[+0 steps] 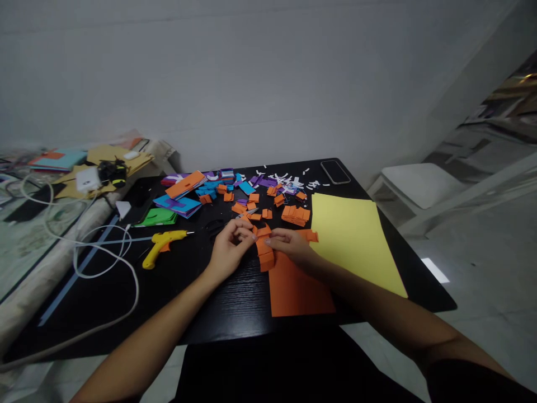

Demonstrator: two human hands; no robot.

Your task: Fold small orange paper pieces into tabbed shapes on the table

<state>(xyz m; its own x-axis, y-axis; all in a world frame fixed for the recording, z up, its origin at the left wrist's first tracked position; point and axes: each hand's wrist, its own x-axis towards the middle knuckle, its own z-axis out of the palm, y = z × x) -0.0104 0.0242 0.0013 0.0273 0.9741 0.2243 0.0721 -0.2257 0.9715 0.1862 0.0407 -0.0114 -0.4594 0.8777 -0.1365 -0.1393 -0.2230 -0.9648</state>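
A creased strip of orange paper (265, 253) hangs between my two hands, with folds across it. My left hand (230, 242) pinches its left edge with thumb and fingers. On the other side my right hand (290, 245) grips its right edge. Beneath my right hand lies a flat orange sheet (300, 291), partly covered by my forearm. Small folded orange paper pieces (267, 214) are scattered just beyond my hands, next to a stack of orange folded pieces (296, 215). Dark-handled scissors (215, 226) lie by my left hand, partly hidden.
A yellow sheet (352, 240) covers the table's right side, with a phone (334, 171) behind it. To the left are a yellow glue gun (164, 246), a white cable (135, 285) and green paper (158, 217). White paper scraps (289, 182) lie at the back; a white stool (417, 184) stands right.
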